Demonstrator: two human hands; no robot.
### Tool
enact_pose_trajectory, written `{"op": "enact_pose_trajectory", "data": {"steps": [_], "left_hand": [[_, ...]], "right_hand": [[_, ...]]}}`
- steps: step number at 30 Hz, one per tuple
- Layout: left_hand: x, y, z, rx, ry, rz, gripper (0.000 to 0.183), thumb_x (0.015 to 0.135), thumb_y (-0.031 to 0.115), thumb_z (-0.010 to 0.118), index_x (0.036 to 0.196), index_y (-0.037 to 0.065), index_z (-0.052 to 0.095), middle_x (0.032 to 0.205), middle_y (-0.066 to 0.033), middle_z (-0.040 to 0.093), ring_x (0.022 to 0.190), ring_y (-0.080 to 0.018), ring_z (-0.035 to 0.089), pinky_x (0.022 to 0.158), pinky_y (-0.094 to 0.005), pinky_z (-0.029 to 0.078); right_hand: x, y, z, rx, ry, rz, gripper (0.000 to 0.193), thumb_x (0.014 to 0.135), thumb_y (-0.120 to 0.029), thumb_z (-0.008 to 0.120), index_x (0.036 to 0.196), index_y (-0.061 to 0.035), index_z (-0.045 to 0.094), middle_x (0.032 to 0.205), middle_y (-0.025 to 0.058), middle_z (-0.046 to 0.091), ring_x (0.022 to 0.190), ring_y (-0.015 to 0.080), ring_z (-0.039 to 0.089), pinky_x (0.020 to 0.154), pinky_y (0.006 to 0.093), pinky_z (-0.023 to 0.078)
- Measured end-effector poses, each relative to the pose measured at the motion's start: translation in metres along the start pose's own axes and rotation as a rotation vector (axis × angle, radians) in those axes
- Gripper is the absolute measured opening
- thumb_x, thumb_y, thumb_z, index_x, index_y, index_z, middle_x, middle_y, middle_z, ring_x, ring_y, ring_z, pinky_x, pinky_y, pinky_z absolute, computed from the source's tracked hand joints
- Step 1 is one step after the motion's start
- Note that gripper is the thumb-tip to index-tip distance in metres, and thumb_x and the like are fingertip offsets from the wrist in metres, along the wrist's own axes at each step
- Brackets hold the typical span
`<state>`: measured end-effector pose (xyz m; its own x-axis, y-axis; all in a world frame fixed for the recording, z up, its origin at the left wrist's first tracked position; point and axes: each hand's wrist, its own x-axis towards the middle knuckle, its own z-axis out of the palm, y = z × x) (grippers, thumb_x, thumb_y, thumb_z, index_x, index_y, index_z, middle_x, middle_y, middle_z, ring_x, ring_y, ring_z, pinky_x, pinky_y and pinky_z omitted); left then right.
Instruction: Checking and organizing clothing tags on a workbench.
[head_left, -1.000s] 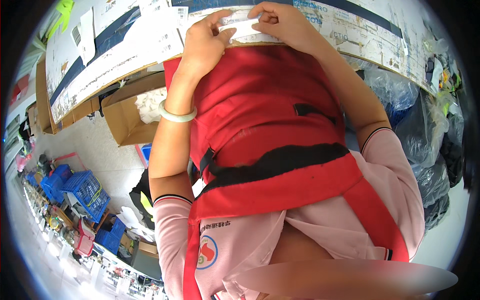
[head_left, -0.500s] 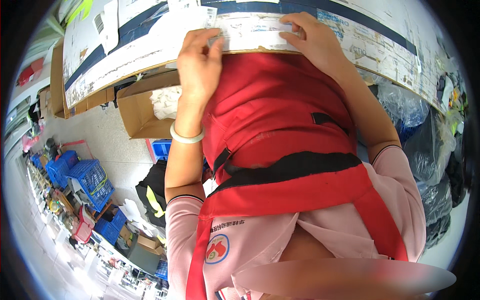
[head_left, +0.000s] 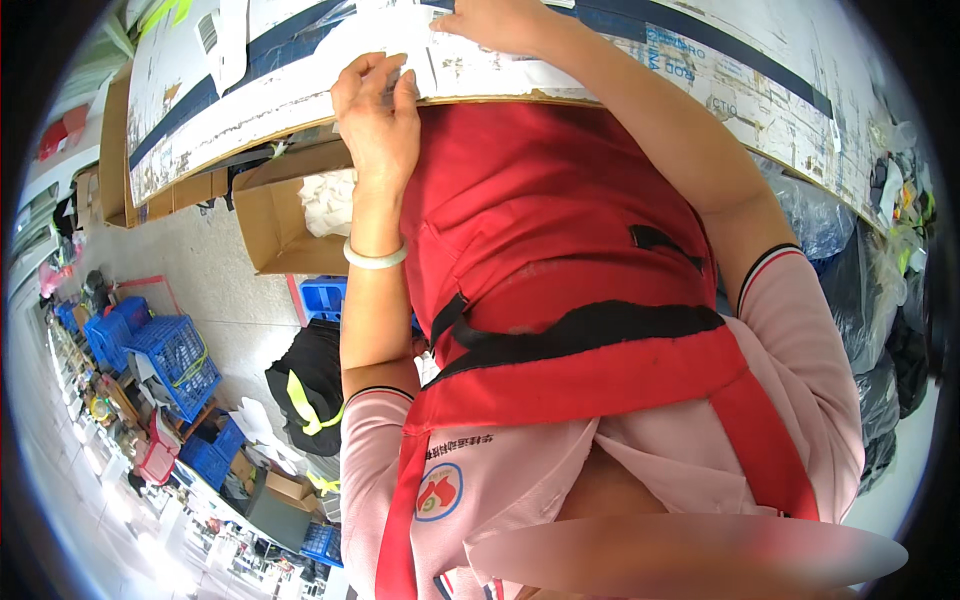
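A thin white sheet [head_left: 385, 35], probably paper, lies on a worn white board [head_left: 300, 110] with dark blue stripes. At the sheet's near edge rests my left hand [head_left: 378, 125], fingers loosely curved and thumb apart, nothing visible between them. My right hand [head_left: 495, 22] reaches across to the left, its thumb and fingertips closed at the sheet's right edge near the top of the view. A little of that grip is cut off by the frame. The board's near edge meets my red apron [head_left: 560, 200].
Below the board at left stands an open cardboard box [head_left: 270, 225] with white cloth [head_left: 328, 203] inside. Blue crates [head_left: 175, 365] stand farther left on the floor. Clear plastic bags [head_left: 850, 290] crowd the right side. A black garment [head_left: 305, 375] lies beside my left arm.
My right hand has moved left and farther up over the board, to the sheet's edge. My left hand has shifted slightly left, its fingers loosely curved.
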<state>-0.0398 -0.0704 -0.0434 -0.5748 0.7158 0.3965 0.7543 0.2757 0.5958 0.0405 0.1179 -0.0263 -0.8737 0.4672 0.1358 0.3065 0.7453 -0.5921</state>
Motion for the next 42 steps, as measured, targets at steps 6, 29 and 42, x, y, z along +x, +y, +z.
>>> {"op": "enact_pose_trajectory", "data": {"steps": [6, 29, 42], "left_hand": [[-0.001, -0.003, 0.001, -0.028, 0.02, 0.009, 0.018, 0.085, 0.009, 0.069, 0.103, 0.006, 0.072, 0.115, -0.0106, 0.059, 0.109, -0.0302, 0.051, 0.094, -0.0396, 0.044], [-0.047, 0.074, -0.068, -0.71, -0.346, -0.403, 0.019, 0.089, 0.006, 0.071, 0.107, 0.0, 0.073, 0.096, -0.0053, 0.071, 0.082, -0.0067, 0.061, 0.075, -0.0204, 0.05], [-0.122, 0.016, -0.072, -0.861, -0.534, -0.688, 0.034, 0.096, 0.031, 0.064, 0.089, 0.0, 0.074, 0.072, -0.0023, 0.068, 0.065, -0.0068, 0.057, 0.059, -0.0212, 0.046]], "right_hand": [[0.004, -0.005, -0.016, 0.295, -0.186, 0.085, 0.021, 0.083, -0.018, 0.07, 0.09, 0.0016, 0.068, 0.077, 0.0152, 0.067, 0.071, 0.0252, 0.064, 0.067, 0.0344, 0.05], [-0.121, -0.053, -0.046, 1.022, -0.235, 0.212, 0.018, 0.092, -0.019, 0.068, 0.098, -0.0018, 0.067, 0.075, 0.0067, 0.067, 0.064, 0.0104, 0.063, 0.06, 0.0222, 0.049], [-0.151, -0.052, -0.026, 0.552, -0.19, -0.063, 0.012, 0.09, -0.01, 0.066, 0.098, -0.0013, 0.069, 0.082, 0.0029, 0.066, 0.074, 0.0087, 0.059, 0.072, 0.023, 0.048]]}}
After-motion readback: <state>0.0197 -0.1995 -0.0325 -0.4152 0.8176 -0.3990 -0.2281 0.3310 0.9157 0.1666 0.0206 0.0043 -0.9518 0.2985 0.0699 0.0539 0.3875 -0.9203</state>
